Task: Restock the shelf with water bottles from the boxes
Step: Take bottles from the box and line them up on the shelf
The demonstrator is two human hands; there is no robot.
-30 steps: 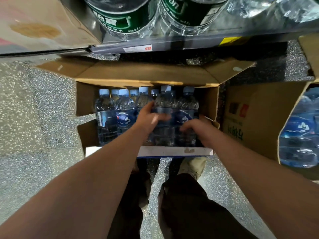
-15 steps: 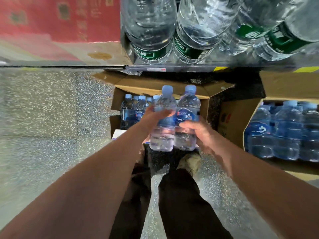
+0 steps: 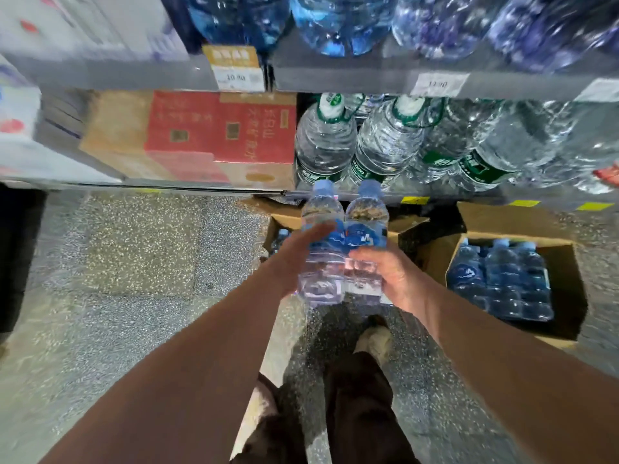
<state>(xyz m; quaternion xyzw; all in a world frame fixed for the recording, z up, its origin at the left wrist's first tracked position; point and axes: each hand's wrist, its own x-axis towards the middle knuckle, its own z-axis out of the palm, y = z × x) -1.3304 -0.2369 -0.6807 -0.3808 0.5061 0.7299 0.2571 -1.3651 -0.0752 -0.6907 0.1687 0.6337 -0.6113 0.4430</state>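
Observation:
Two small water bottles with pale blue caps and blue labels stand upright side by side in the air. My left hand [image 3: 303, 254] grips the left bottle [image 3: 321, 212]. My right hand [image 3: 392, 276] grips the right bottle [image 3: 366, 214] around its lower half. Below and behind them is the open cardboard box [image 3: 407, 226] on the floor, mostly hidden by the bottles and my hands. A second open box [image 3: 566, 279] with several of the same bottles sits on the floor to the right.
The shelf edge [image 3: 335, 77] with price tags runs across the top. Large green-labelled water jugs [image 3: 388, 145] fill the lower shelf on the right, and a red and brown carton [image 3: 214, 135] sits to their left. Big blue jugs [image 3: 338, 21] stand above. Speckled floor lies to the left.
Both hands have lifted the two bottles out of the box and raised them higher. My view has tilted up, bringing more of the shelves into sight.

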